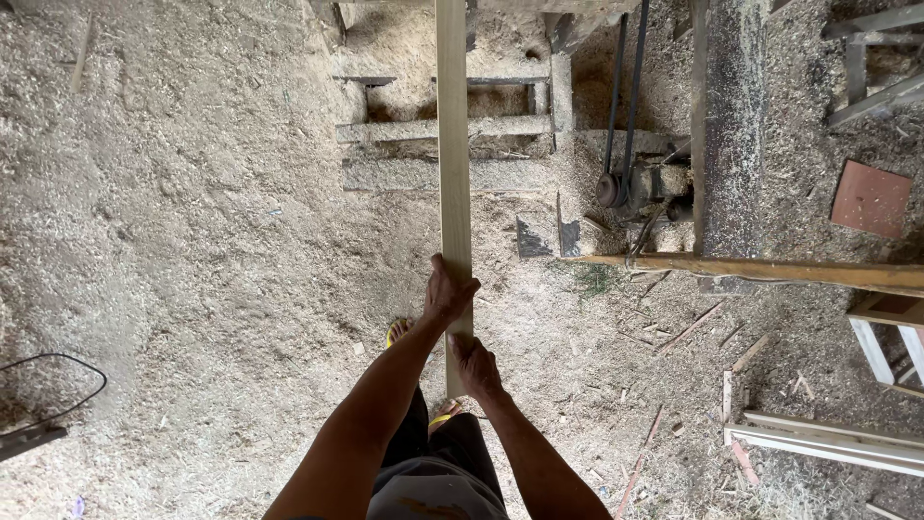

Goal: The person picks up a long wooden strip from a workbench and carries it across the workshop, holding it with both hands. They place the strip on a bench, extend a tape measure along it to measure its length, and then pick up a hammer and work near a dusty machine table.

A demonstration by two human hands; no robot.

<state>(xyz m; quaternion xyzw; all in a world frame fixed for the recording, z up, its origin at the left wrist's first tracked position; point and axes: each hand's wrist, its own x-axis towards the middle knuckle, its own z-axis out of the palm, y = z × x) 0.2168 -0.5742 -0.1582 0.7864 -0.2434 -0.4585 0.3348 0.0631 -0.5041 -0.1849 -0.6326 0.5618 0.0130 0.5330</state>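
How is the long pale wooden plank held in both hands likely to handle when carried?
The plank looks stiff: it runs straight with no visible sag. Probably front-heavy, since the left hand and right hand grip near one end. Its flat, squared faces make rolling unlikely.
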